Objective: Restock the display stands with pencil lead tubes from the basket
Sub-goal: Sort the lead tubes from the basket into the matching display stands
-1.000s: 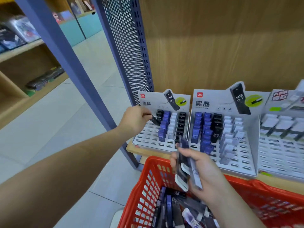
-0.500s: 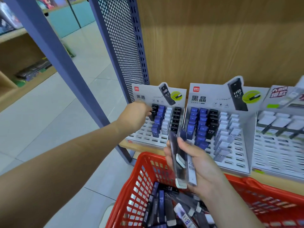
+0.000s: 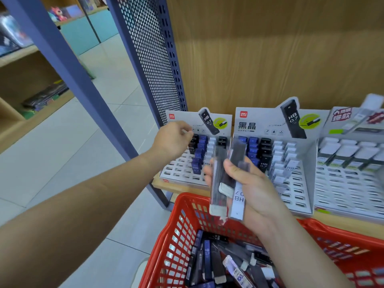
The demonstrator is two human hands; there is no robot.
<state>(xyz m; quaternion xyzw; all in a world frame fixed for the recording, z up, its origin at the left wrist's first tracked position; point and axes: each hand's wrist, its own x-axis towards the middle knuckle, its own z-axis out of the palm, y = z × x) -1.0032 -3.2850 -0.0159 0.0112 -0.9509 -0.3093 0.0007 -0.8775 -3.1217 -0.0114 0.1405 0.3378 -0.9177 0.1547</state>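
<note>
The right hand [image 3: 251, 190] grips a bunch of lead tubes [image 3: 221, 179] with the thumb curled across them. They stand nearly upright, with ends poking out at the hand's 12 and 6 o'clock. At its 6 o'clock the red basket [image 3: 187, 223] holds more loose tubes [image 3: 207, 256], and the middle stand [image 3: 259, 125] rises at its 12 o'clock. The left hand [image 3: 172, 140] hangs over the left display stand [image 3: 178, 169], fingers curled; whether it pinches anything cannot be told. A black tube [image 3: 192, 147] sits slotted at its 4 o'clock, just beside the fingertips.
</note>
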